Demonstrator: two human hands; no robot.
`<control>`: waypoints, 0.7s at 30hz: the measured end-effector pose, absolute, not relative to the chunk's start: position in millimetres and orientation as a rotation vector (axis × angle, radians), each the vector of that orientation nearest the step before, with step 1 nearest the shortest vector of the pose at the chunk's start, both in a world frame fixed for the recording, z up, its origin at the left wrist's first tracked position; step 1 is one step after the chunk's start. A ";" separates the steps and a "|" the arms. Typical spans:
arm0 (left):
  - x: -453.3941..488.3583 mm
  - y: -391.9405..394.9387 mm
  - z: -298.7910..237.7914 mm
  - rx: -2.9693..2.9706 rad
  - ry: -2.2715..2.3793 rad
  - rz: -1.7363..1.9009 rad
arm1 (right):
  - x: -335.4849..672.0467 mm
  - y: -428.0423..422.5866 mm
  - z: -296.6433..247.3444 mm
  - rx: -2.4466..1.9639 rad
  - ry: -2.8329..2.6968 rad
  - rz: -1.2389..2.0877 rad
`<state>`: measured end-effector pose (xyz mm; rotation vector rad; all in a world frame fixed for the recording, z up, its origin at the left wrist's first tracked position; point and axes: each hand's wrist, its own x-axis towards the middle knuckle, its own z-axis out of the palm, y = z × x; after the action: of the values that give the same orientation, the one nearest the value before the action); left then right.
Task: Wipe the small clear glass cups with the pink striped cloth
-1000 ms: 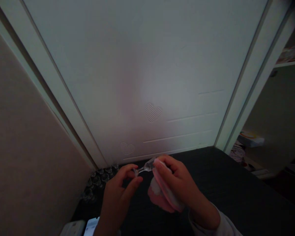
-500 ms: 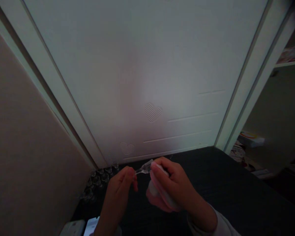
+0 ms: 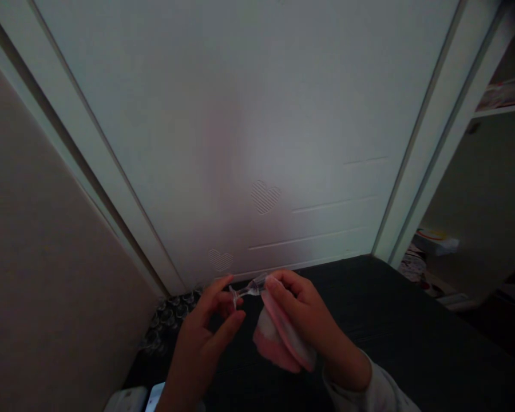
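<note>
A small clear stemmed glass (image 3: 254,285) lies sideways between my hands, its foot toward the left. My right hand (image 3: 302,306) is closed on its bowl end through a pink-and-white cloth (image 3: 278,339), which hangs below the fingers. Around the foot of the glass, my left hand (image 3: 206,329) has its thumb and fingers spread apart. Its inner fingers are close to the foot; whether they touch it I cannot tell. The right-hand fingers and cloth hide the glass's rim.
Several similar small glasses (image 3: 166,318) stand on the dark tabletop (image 3: 369,320) at the left, by the wall. A lit phone (image 3: 154,396) and a white device (image 3: 127,399) are at the near left edge. A white panel (image 3: 317,143) with embossed hearts rises behind.
My left thumb and fingers have spread from their pinch on the glass's foot end. My right hand still holds the bowl and cloth, and more of the cloth shows below it.
</note>
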<state>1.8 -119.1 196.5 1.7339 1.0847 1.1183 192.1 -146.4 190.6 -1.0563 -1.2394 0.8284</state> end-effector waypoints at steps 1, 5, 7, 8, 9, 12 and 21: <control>0.5 -118.9 196.0 1.748 1.079 1.109 | 192.7 -145.9 189.9 -1.045 -1.232 0.840; 1.2 -119.3 201.2 1.789 1.113 1.115 | 193.6 -144.9 191.1 -1.024 -1.220 0.872; 3.0 -119.9 205.5 1.808 1.135 1.120 | 193.3 -145.1 193.0 -1.031 -1.223 0.877; 3.8 -120.2 207.3 1.813 1.141 1.122 | 193.2 -145.4 194.0 -1.036 -1.224 0.878; 4.4 -120.6 208.9 1.815 1.143 1.127 | 193.1 -145.8 194.8 -1.041 -1.225 0.878; 5.5 -121.9 212.1 1.816 1.151 1.144 | 193.1 -147.7 196.6 -1.046 -1.232 0.870; 6.0 -124.4 219.8 1.854 1.171 1.206 | 193.7 -153.2 201.6 -1.045 -1.310 0.853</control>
<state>6.0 -124.4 219.8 1.8541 1.1712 1.2063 193.7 -153.2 201.6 -1.0448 -1.3096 0.8535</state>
